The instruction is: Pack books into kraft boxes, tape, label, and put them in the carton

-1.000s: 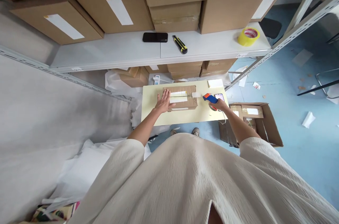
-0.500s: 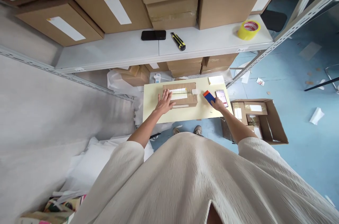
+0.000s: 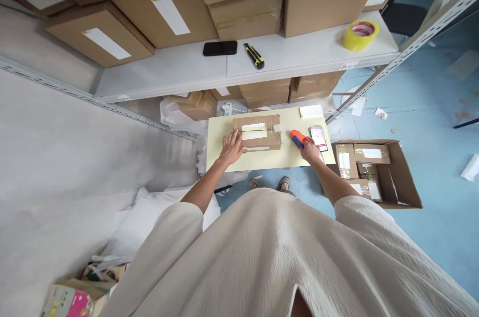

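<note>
A taped cardboard box (image 3: 275,142) lies on the pale yellow tabletop (image 3: 220,162), a white label (image 3: 254,131) on its upper face. My left hand (image 3: 231,150) rests at the box's left end, fingers outstretched and touching it. To the right of the box, my right hand (image 3: 310,151) is closed around an orange-and-blue handheld tool (image 3: 298,137); its exact kind is unclear. Just beside that hand lies a phone (image 3: 319,136) with a lit screen. A white rectangular item (image 3: 310,111) sits at the table's back right.
Above the table, a shelf (image 3: 168,70) bears a dark phone (image 3: 220,48), a utility knife (image 3: 254,56), yellow tape (image 3: 359,35) and large cartons (image 3: 164,17). An open carton (image 3: 406,172) with several small boxes stands right of the table. White packing material (image 3: 127,229) lies lower left.
The tool in my right hand has turned, showing its orange side instead of mostly blue. My left hand has slid slightly toward the box's left edge. The view has shifted slightly.
</note>
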`<state>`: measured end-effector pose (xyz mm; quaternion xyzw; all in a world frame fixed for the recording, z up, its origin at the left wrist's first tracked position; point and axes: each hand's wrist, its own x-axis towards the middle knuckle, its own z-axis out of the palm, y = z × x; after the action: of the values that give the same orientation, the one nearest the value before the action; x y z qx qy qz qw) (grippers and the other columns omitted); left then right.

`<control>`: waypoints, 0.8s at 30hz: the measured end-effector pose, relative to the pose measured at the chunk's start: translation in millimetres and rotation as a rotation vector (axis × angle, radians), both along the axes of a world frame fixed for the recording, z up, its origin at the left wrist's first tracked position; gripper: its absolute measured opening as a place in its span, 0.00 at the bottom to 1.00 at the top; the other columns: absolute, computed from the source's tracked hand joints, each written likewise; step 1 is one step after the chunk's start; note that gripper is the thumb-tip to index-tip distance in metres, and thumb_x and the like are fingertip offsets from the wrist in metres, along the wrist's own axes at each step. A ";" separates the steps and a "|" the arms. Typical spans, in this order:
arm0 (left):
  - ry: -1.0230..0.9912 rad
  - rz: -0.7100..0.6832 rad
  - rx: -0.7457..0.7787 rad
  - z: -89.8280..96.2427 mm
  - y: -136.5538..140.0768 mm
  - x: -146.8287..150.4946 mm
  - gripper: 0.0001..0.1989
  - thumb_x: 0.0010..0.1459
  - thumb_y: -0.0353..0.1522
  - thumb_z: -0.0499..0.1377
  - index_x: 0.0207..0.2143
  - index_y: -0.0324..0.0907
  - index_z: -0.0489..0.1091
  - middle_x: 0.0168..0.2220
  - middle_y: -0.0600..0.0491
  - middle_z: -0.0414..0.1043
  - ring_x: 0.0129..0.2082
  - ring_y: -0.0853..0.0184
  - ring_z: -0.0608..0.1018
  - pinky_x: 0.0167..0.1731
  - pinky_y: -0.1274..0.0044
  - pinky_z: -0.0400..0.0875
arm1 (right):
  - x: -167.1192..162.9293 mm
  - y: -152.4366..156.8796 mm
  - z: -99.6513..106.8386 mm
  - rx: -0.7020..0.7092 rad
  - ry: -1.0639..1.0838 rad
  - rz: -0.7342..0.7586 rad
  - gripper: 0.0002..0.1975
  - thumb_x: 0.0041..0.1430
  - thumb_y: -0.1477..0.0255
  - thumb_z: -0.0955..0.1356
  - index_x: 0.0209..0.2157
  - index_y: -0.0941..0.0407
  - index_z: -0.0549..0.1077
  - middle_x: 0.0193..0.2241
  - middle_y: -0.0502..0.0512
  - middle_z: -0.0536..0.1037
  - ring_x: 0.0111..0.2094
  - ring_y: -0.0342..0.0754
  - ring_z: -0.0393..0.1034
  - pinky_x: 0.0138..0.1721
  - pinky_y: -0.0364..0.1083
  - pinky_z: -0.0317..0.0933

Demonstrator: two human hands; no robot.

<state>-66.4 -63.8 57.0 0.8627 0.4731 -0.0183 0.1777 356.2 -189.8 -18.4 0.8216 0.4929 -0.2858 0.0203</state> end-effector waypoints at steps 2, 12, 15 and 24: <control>-0.006 0.006 0.002 0.2 -1.3 -0.6 0.37 0.79 0.46 0.52 0.83 0.42 0.54 0.86 0.36 0.44 0.85 0.41 0.51 0.80 0.42 0.40 | -0.8 -1.3 -6.2 -0.004 -0.011 0.022 0.15 0.75 0.73 0.67 0.59 0.58 0.76 0.54 0.71 0.83 0.60 0.65 0.76 0.63 0.59 0.61; -0.055 0.026 0.018 0.9 -2.5 2.5 0.38 0.77 0.44 0.56 0.82 0.43 0.56 0.85 0.34 0.47 0.84 0.39 0.53 0.79 0.42 0.42 | 2.5 -8.2 -8.7 0.154 -0.051 0.037 0.22 0.72 0.69 0.68 0.64 0.54 0.76 0.67 0.70 0.77 0.68 0.67 0.67 0.68 0.62 0.58; -0.094 0.009 0.027 3.0 -3.5 6.2 0.37 0.77 0.44 0.56 0.82 0.44 0.56 0.85 0.34 0.47 0.84 0.41 0.53 0.80 0.43 0.42 | 6.4 -9.6 -1.0 0.146 -0.048 0.045 0.23 0.72 0.67 0.68 0.65 0.52 0.77 0.69 0.69 0.75 0.66 0.67 0.70 0.67 0.61 0.60; -0.177 -0.076 0.045 14.5 -7.2 25.8 0.35 0.78 0.44 0.53 0.82 0.45 0.56 0.85 0.37 0.47 0.84 0.43 0.53 0.80 0.45 0.43 | 4.8 -7.9 5.1 0.040 -0.071 0.097 0.20 0.71 0.70 0.68 0.62 0.52 0.79 0.66 0.67 0.76 0.67 0.63 0.70 0.68 0.61 0.57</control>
<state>-40.7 -71.0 71.4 0.8821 0.4226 0.0617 0.1985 360.9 -197.6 -13.3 0.8066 0.5365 -0.2455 0.0352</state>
